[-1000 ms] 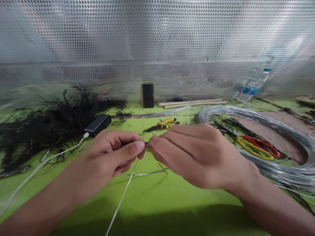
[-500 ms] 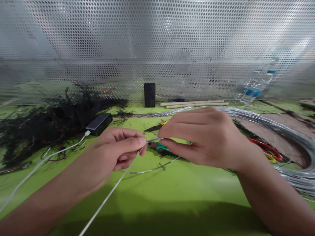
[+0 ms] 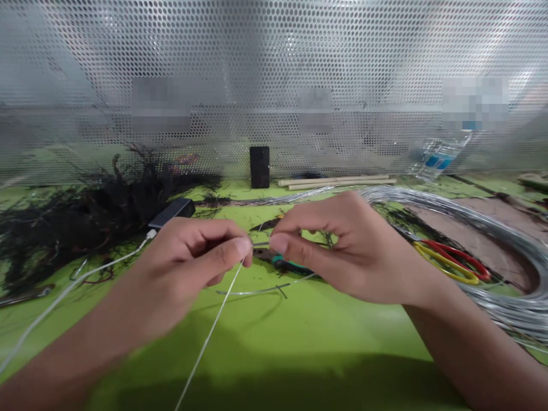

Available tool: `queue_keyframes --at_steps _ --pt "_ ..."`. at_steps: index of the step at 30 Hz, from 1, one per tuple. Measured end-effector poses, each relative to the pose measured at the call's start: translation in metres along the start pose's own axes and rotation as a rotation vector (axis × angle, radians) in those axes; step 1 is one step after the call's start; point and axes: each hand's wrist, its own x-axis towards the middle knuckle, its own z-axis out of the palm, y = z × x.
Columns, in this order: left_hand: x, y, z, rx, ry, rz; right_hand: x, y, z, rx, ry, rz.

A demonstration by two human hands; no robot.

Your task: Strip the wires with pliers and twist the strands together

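My left hand [image 3: 192, 257] pinches a thin grey wire [image 3: 259, 244] between thumb and forefinger. From those fingertips a white cord [image 3: 208, 337] runs taut down to the bottom edge. My right hand [image 3: 346, 245] is closed in a pinch on the wire's other side, its thumb a short gap from the left fingertips. Under the hands lie pliers with green grips [image 3: 285, 262] and a second dark-jawed pair of pliers [image 3: 264, 225], both partly covered. A loose piece of wire [image 3: 248, 293] rests on the green tabletop [image 3: 317, 348] below.
Right of my hands are scissors [image 3: 471, 265] with red and yellow handles and a large coil of silvery wire [image 3: 509, 237]. A dark bristly heap [image 3: 85, 211] and a cabled black box [image 3: 172, 212] lie left. Behind stand a phone [image 3: 260, 166], sticks [image 3: 338, 182] and a bottle [image 3: 439, 161].
My right hand has turned and shifted slightly left, so its thumb and the scissors show more. The white cord's lower end has swung right. My left hand keeps its pinch.
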Motion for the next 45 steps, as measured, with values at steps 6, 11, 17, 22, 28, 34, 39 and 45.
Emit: queue_keyframes --at_steps 6,11,17,22,28,34,39,45 --pt "-0.011 0.011 0.010 0.353 0.187 0.310 -0.001 -0.015 0.006 0.222 0.000 0.224" --pt "-0.017 0.010 0.011 0.356 0.167 0.305 -0.003 -0.014 0.011 0.229 0.073 0.172" --pt "-0.019 0.010 0.010 0.229 0.112 0.123 -0.004 -0.010 0.018 0.090 0.140 -0.065" --pt "-0.013 0.012 0.005 0.091 0.028 0.023 -0.003 -0.004 0.027 0.043 0.246 -0.280" --pt "0.000 -0.010 -0.001 -0.060 -0.052 -0.040 0.001 0.016 0.033 -0.380 0.324 -0.593" --pt "0.003 -0.009 0.006 0.395 0.215 0.383 0.003 0.010 0.024 0.036 0.204 -0.212" --pt "0.002 -0.013 0.013 0.836 0.433 0.813 0.003 -0.002 0.016 0.304 0.092 0.068" --pt "-0.006 -0.013 0.015 0.922 0.467 0.935 -0.001 -0.013 0.011 0.309 0.061 0.165"
